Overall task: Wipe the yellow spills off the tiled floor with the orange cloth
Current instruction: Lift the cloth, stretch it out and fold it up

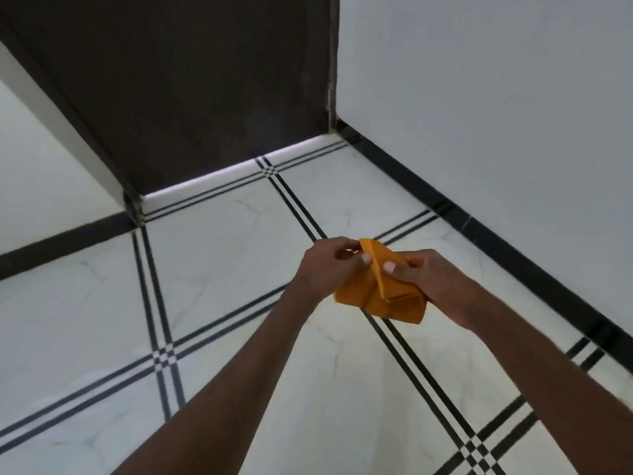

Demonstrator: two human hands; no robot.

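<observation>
I hold the folded orange cloth [380, 296] above the tiled floor [222, 269]; my left hand [329, 265] and right hand [431, 282] both have a pinching grip on it.

There is only one view, from a camera worn on the person's head. It looks forward and down, from standing height as it seems, toward a corner of the room. The wide-angle lens bends the straight lines near the edges. Both forearms enter from the bottom edge and meet a little right of the centre, where the left hand [325, 265] and the right hand [431, 282] are the nearest things to the lens. The tiled floor [222, 262] fills the lower half (farther from the lens than the hands), and a dark door [191, 84] and a white wall [479, 97] close the top.
</observation>
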